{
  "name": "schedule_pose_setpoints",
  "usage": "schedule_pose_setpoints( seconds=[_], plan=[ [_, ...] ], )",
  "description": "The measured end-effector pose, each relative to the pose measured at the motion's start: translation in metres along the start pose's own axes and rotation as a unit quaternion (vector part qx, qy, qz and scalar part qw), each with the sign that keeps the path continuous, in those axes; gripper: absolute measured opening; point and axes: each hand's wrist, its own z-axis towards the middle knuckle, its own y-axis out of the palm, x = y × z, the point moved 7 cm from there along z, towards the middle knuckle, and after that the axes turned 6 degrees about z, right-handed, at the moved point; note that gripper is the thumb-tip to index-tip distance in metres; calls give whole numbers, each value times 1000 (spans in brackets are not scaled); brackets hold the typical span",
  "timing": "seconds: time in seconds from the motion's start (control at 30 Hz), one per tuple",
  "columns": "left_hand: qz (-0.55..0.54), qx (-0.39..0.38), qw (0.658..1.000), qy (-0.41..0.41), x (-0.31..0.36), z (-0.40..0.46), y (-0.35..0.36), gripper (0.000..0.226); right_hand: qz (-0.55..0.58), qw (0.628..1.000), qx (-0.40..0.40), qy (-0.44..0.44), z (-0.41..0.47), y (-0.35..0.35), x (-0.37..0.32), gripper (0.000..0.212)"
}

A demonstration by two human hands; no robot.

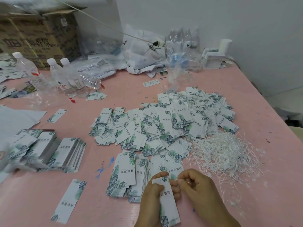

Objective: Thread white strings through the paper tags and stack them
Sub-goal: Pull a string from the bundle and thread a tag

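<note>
Left hand (151, 196) pinches the light, stiff paper tag (168, 203) near its top — right hand (195, 185) pinches a limp white string (177, 180) beside the tag's top.

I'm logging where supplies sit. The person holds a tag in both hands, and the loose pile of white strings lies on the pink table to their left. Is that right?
Not quite. The head view shows the pile of white strings to the person's right, not left. The rest holds: the left hand and right hand hold a tag over the pink table.
</note>
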Motion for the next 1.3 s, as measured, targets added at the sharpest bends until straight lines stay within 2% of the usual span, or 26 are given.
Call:
schedule_pose_setpoints(
  seconds=[0.2, 0.33, 0.53, 0.77, 1.1, 1.3],
  plan=[
    [117, 21, 993, 24, -4, 4, -1, 34, 32, 999, 33, 23, -3, 9, -5, 23],
    [84, 29, 995, 37, -3, 5, -2, 31, 36, 998, 41, 27, -4, 13, -7, 23],
    [53, 75, 994, 64, 0, 3, -5, 39, -16, 998, 50, 38, -4, 16, -5, 24],
    [36, 86, 993, 78, 0, 5, -2, 40, -43, 996, 55, 47, -4, 18, -4, 23],
    [45, -2, 997, 69, 12, 0, 11, 35, -13, 996, 60, 60, -4, 15, -2, 26],
    [-96, -44, 994, 3, 2, 5, 13, 49, 4, 996, 62, 67, -4, 12, 0, 27]
  ],
)
